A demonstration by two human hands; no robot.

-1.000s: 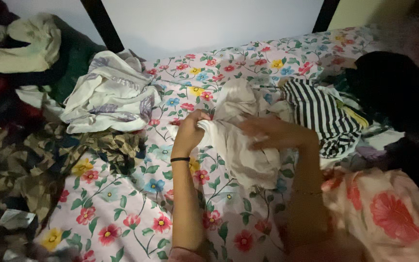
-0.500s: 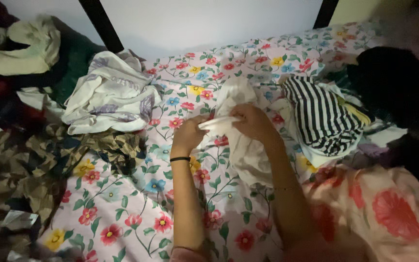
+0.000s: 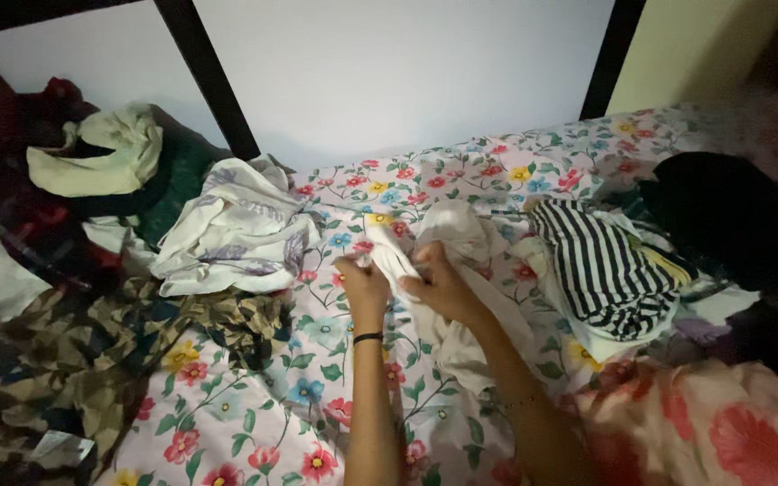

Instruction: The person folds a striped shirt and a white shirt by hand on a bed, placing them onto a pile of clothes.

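Hands meet at the middle of the flowered bedsheet (image 3: 254, 423): the left hand (image 3: 364, 281) and right hand (image 3: 438, 286) both pinch one edge of the cream garment (image 3: 456, 238), fingers closed on the cloth, its bulk trailing toward five o'clock. It looks like the straightening stage of a fold, though the dim light blurs the hem. The striped top (image 3: 605, 270) lies at three o'clock, the white floral cloth (image 3: 236, 234) at ten; next the edge needs pulling taut and flat.

- A black-and-white striped top (image 3: 607, 270) lies on the flowered bedsheet (image 3: 254, 423).
- A crumpled white cloth (image 3: 236, 236) lies beside camouflage fabric (image 3: 65, 360).
- A black garment (image 3: 722, 216) is at far right.
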